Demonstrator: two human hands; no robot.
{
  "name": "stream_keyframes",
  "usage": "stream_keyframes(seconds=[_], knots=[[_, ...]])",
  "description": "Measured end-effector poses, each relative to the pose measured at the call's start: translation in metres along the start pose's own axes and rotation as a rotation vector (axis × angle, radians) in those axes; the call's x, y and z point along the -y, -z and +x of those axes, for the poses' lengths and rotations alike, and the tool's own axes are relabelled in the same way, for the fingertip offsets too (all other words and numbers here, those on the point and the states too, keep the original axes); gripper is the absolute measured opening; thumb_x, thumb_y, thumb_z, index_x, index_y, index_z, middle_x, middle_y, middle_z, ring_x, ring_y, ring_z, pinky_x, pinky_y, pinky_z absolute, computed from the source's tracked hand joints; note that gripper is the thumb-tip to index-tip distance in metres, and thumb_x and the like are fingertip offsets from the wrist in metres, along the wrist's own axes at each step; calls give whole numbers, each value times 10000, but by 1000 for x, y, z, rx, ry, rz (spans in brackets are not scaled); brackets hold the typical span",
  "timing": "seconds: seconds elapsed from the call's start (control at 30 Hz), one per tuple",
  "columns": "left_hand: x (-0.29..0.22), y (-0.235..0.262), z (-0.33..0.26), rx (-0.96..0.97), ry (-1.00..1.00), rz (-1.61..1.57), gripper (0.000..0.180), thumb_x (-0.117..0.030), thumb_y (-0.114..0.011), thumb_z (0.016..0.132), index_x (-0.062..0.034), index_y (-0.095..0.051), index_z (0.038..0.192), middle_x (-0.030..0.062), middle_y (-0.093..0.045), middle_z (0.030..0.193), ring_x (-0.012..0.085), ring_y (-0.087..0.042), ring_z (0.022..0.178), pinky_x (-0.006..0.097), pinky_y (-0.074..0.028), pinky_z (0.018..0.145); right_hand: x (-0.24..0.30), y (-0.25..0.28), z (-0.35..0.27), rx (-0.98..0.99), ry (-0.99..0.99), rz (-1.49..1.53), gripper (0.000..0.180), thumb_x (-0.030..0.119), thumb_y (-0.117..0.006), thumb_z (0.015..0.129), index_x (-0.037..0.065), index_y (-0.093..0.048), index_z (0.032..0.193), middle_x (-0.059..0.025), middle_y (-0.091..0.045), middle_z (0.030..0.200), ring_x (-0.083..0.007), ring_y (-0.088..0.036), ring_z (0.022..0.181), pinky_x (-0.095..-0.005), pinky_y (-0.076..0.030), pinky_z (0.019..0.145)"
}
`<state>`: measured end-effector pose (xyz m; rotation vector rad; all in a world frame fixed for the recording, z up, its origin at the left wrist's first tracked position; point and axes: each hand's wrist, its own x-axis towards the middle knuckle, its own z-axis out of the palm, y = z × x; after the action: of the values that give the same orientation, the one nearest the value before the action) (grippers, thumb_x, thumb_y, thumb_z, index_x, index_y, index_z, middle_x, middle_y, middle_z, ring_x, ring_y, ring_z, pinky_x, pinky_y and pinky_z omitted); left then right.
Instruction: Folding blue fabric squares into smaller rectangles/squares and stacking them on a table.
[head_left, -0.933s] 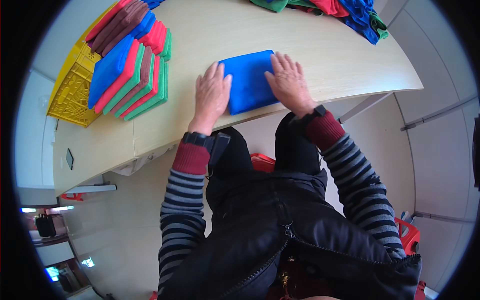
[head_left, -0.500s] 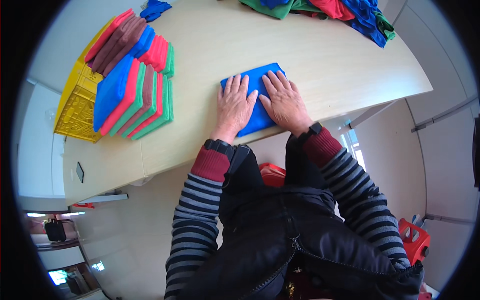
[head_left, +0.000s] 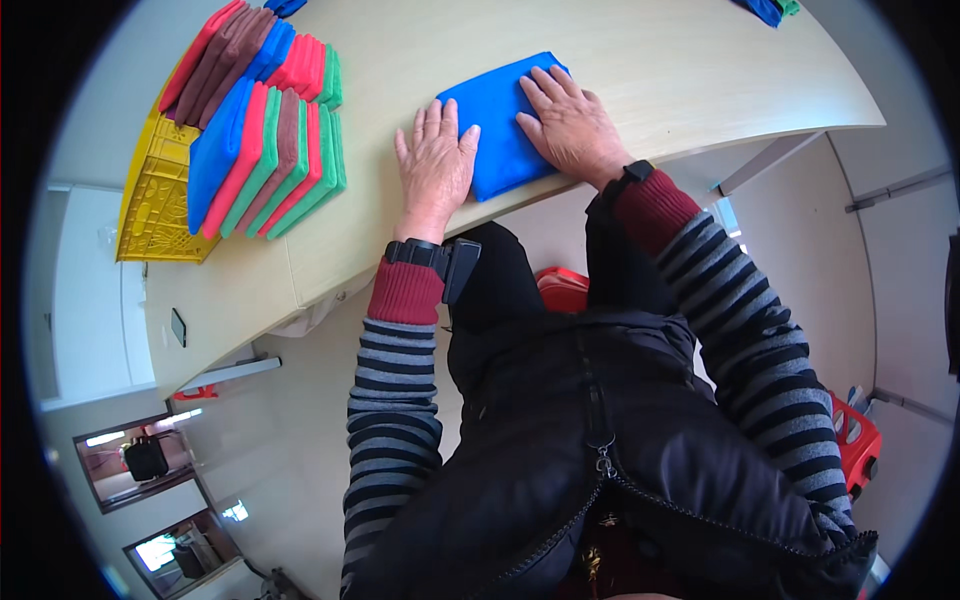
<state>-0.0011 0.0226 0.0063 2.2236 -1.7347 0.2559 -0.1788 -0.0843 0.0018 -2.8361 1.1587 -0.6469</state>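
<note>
A folded blue cloth (head_left: 497,120) lies flat near the front edge of the table. My right hand (head_left: 575,125) rests palm down on its right side, fingers stretched out. At the cloth's left edge is my left hand (head_left: 437,165), flat with its fingers spread; the fingertips and thumb overlap the cloth or lie right beside it. Neither hand grips anything.
Folded cloths in blue, red, green and brown (head_left: 288,150) stand in rows by a yellow plastic crate (head_left: 160,190) on the table's left. A small dark flat object (head_left: 179,327) lies at the table's left corner. Blue cloth (head_left: 765,10) shows at the far right edge.
My left hand has slid left off most of the cloth, while my right hand stays on it. The view has shifted, so the far cloth pile is mostly out of sight.
</note>
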Motion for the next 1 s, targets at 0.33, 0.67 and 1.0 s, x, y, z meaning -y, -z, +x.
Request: stream_keyframes(seconds=[0.33, 0.67, 1.0], knots=[[-41, 4, 1, -47, -152, -93, 580, -431, -422, 1033, -68, -420, 1486, 180, -374, 1553, 341, -293, 1466, 553, -192, 1193, 1, -6, -2, 22, -16, -34, 585, 466, -353, 1045, 120, -394, 1515, -99, -354, 1586, -295, -276, 1489, -475, -278, 1186], [-31, -11, -13, -26, -134, -66, 574, -419, -410, 1040, -79, -398, 1502, 155, -346, 1573, 333, -280, 1472, 555, -208, 1188, 2, -7, 0, 66, -52, -65, 622, 536, -301, 1046, 156, -376, 1533, -74, -326, 1604, -275, -250, 1502, -464, -240, 1212], [-15, 0, -35, -6, -18, -105, 552, -378, -380, 1049, -78, -368, 1512, 142, -312, 1590, 330, -291, 1466, 563, -213, 1184, 4, -5, 1, 79, -49, -49, 620, 531, -301, 1049, 154, -370, 1537, -76, -325, 1605, -279, -248, 1502, -474, -227, 1215]])
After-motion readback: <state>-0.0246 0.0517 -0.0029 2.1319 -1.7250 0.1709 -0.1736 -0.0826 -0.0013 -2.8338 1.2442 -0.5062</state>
